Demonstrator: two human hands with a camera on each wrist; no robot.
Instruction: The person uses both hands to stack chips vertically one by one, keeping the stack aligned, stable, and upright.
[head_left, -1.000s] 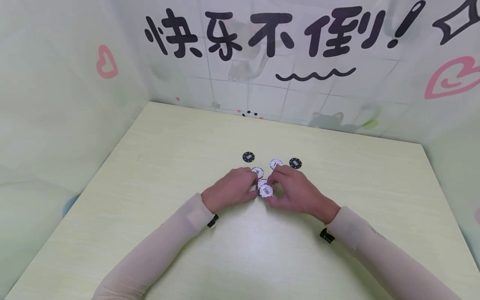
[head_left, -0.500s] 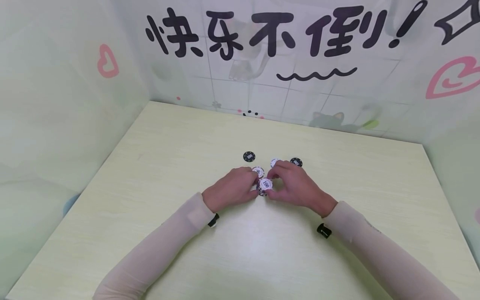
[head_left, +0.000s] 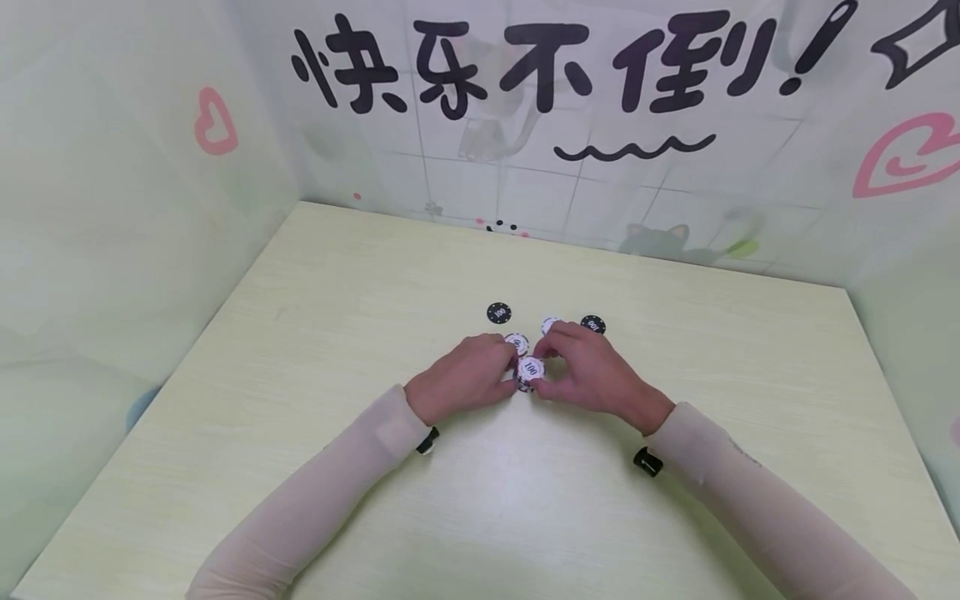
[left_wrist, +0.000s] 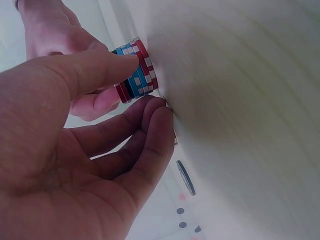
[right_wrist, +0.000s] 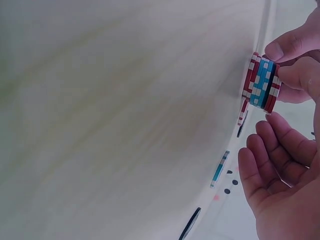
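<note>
A short stack of poker chips [left_wrist: 140, 75] stands on the table, with red, blue and black edges. My left hand [head_left: 467, 379] holds this stack from the left, its thumb [left_wrist: 112, 70] against the side. A white-faced chip marked 100 [head_left: 531, 369] with a red edge lies squarely on top. My right hand [head_left: 594, 375] pinches that top chip between thumb and index finger. In the right wrist view the other right fingers [right_wrist: 272, 165] are spread loosely beside the stack. Just beyond the left fingers lies a white-faced chip [head_left: 517, 342].
Farther back lie a black chip [head_left: 498, 313] on the left and another black chip [head_left: 592, 324] on the right. A blue-edged chip [right_wrist: 220, 169] lies between them, partly covered by the right hand in the head view. A printed wall [head_left: 480, 183] borders the table's back.
My right hand has shifted slightly away from me and left, bringing the 100 chip from overhanging the stack's near side to squarely over it. The left hand stays in place.
</note>
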